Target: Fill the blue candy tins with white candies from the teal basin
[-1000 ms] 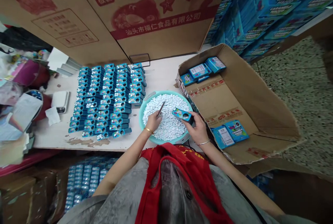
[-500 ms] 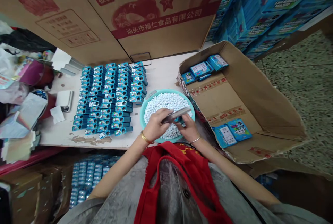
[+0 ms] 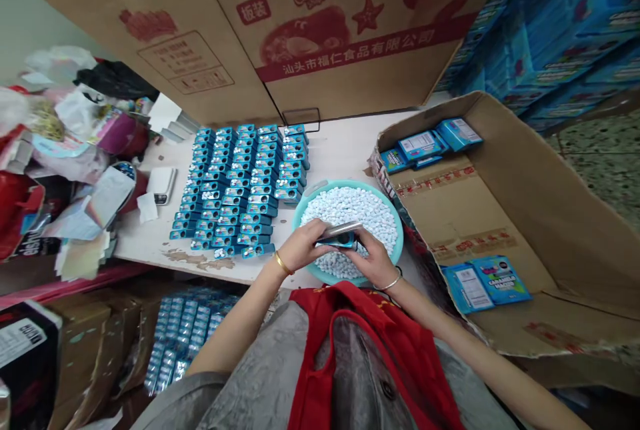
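Above a turquoise basin (image 3: pixel 398 243) of small white candies (image 3: pixel 360 207), both hands meet around a small blue box (image 3: pixel 344 239) and a flat metal piece (image 3: pixel 340 230). My left hand (image 3: pixel 303 245), with a gold bangle, is closed on the metal piece at its left end. My right hand (image 3: pixel 374 258), with a silver bangle, closes on the right side of the blue box. The metal piece lies over the box, and fingers hide part of both. Rows of small blue boxes (image 3: pixel 235 190) stand left of the basin, round holes in their tops.
An open cardboard box (image 3: pixel 450 207) with flat blue packets stands at the right. Large cartons (image 3: pixel 320 83) rise behind the table (image 3: pixel 345 143). A white scale (image 3: pixel 161 183), papers and bags lie left. Blue stacks (image 3: pixel 550 37) fill the back right; wrapped blue packs (image 3: pixel 183 330) sit below.
The view has swung left, so the scene sits further right. The metal piece is now more level over the blue box, and the hands have come closer around both.
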